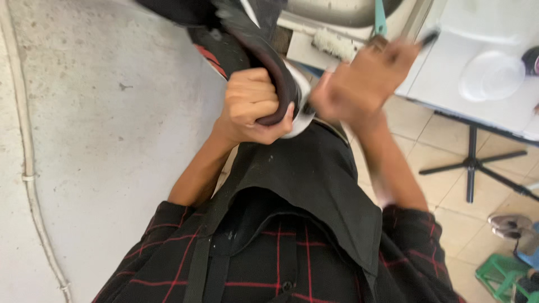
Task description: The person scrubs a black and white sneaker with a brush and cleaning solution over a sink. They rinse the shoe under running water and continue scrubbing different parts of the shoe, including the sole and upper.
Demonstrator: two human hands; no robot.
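My left hand is closed around the edge of a black shoe with a white sole and red trim, held up in front of my chest. My right hand is blurred with motion beside the shoe's white sole and grips a small dark tool whose tip sticks out to the upper right. I wear a black apron over a black shirt with red checks.
A white table on a black stand holds a clear plastic lid. A white brush with a teal handle lies near a metal basin. A green stool and a sandal sit on the tiled floor.
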